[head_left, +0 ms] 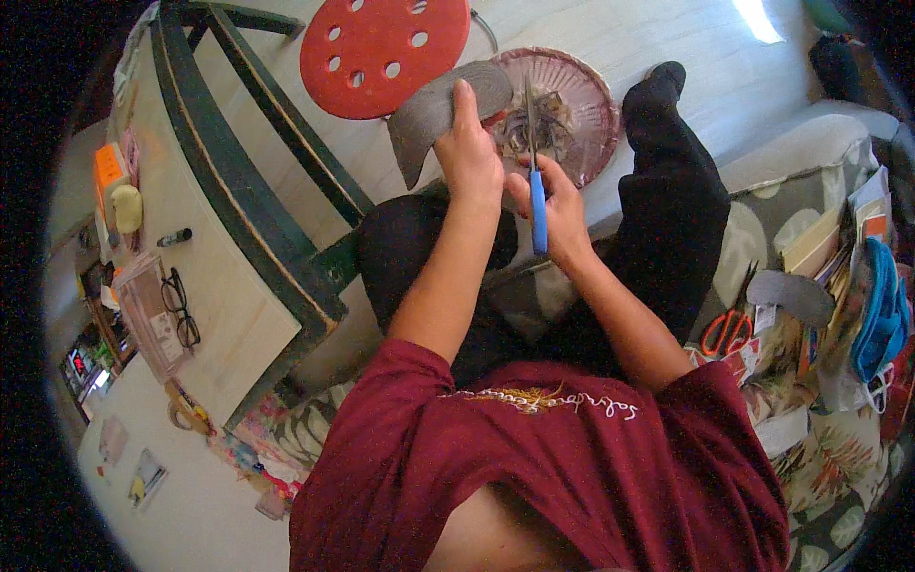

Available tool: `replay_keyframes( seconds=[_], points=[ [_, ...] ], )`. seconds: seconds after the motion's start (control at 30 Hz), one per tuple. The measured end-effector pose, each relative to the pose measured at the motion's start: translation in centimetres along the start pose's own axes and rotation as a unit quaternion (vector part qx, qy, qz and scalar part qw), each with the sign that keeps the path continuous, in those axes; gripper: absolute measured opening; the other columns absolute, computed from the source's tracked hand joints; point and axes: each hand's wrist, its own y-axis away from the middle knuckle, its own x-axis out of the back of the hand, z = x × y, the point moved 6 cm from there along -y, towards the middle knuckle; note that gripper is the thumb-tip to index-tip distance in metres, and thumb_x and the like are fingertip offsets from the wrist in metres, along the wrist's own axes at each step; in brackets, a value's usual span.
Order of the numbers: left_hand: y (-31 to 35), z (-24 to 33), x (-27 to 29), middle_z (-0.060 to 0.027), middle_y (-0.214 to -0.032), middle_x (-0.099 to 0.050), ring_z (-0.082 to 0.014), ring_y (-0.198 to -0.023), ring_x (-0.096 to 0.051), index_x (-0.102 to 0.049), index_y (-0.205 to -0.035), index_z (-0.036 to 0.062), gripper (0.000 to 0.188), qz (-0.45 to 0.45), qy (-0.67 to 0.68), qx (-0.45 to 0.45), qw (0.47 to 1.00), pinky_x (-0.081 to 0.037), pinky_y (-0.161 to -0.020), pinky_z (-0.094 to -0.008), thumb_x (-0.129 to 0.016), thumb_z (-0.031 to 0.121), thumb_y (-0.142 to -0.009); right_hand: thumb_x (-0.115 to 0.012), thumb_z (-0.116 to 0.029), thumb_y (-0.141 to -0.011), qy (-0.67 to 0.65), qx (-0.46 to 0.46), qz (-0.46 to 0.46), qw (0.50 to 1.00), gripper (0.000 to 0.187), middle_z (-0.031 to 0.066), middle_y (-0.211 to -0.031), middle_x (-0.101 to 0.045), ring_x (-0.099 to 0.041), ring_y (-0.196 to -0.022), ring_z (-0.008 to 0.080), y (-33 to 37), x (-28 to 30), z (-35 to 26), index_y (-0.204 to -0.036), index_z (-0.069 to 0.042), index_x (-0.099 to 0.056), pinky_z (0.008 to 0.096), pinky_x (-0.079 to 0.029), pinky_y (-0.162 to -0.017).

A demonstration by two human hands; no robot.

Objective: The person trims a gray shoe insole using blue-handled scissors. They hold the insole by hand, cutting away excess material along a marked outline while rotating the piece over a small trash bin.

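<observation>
My left hand (469, 157) grips a grey, curved, sole-shaped piece (429, 114) with fine ridges, thumb flat on top and fingers hidden beneath. In my right hand (564, 212) is a pair of scissors (539, 214) with blue handles. Their blades point away from me and look closed, just right of the grey piece and apart from it. Below both hands, on the floor, a round pinkish fluted tray (602, 119) holds a heap of grey and brownish scraps (548, 124).
A red round stool (376, 91) with holes stands ahead; a dark green wooden frame (238, 191) is at left. Eyeglasses (179, 307) lie on a pale tabletop. On the sofa at right are orange-handled scissors (726, 332), another grey piece (791, 296) and blue cloth (879, 310).
</observation>
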Motion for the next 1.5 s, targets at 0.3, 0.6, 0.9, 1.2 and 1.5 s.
replay_keyframes(
  seconds=[0.3, 0.6, 0.9, 1.2, 1.5],
  points=[
    [-0.2, -0.8, -0.5, -0.0069, -0.1, -0.057, -0.0189, -0.085, -0.057, -0.051, -0.109, 0.0036, 0.033, -0.043, 0.07, 0.053, 0.995, -0.05, -0.067, -0.0318, -0.054, 0.029, -0.088, -0.068, -0.044, -0.073, -0.024, -0.022, 0.002, 0.999, 0.066, 0.016, -0.087, -0.063, -0.06, -0.08, 0.0208, -0.1, -0.1, -0.8, -0.114, 0.004, -0.05, 0.032, -0.047, -0.074],
    [2.6, -1.8, -1.4, -0.0054, -0.096, -0.059, -0.0175, -0.083, -0.058, -0.053, -0.105, 0.0043, 0.036, -0.104, -0.066, 0.115, 0.986, -0.047, -0.069, -0.0303, -0.056, 0.035, -0.086, -0.071, -0.017, -0.074, -0.266, -0.024, 0.081, 0.96, 0.043, 0.0044, -0.078, -0.058, -0.057, -0.068, 0.0127, -2.7, 3.3, -3.8, -0.109, -0.001, -0.051, 0.0254, -0.047, -0.059],
    [6.8, -1.2, -0.3, -0.0065, -0.096, -0.061, -0.0155, -0.082, -0.059, -0.057, -0.102, 0.0033, 0.031, -0.205, -0.17, 0.205, 0.942, -0.046, -0.069, -0.0279, -0.055, 0.03, -0.086, -0.067, -0.013, -0.072, -0.296, -0.085, 0.027, 0.951, 0.044, 0.0062, -0.074, -0.056, -0.054, -0.058, 0.0128, -2.4, 4.4, -5.8, -0.108, 0.004, -0.049, 0.0236, -0.045, -0.053],
    [7.2, 8.9, -2.0, -0.0033, -0.082, -0.063, -0.0072, -0.071, -0.057, -0.061, -0.094, -0.0005, 0.021, -0.259, -0.42, -0.206, 0.845, -0.046, -0.065, -0.0213, -0.067, 0.011, -0.077, -0.073, -0.015, -0.07, -0.233, 0.007, -0.144, 0.962, 0.042, 0.0032, -0.068, -0.057, -0.054, -0.055, 0.0096, -1.8, 4.7, -8.1, -0.104, 0.001, -0.056, 0.0224, -0.044, -0.048],
    [6.6, 4.3, 0.1, -0.0072, -0.088, -0.061, -0.0123, -0.077, -0.059, -0.055, -0.097, -0.0032, 0.024, -0.276, -0.139, 0.11, 0.945, -0.048, -0.071, -0.0255, -0.061, 0.0, -0.074, -0.068, -0.026, -0.076, -0.213, -0.034, -0.017, 0.976, 0.033, 0.0034, -0.066, -0.057, -0.055, -0.059, 0.0091, -2.3, 5.9, -6.6, -0.094, 0.001, -0.06, 0.0224, -0.044, -0.053]
  ],
)
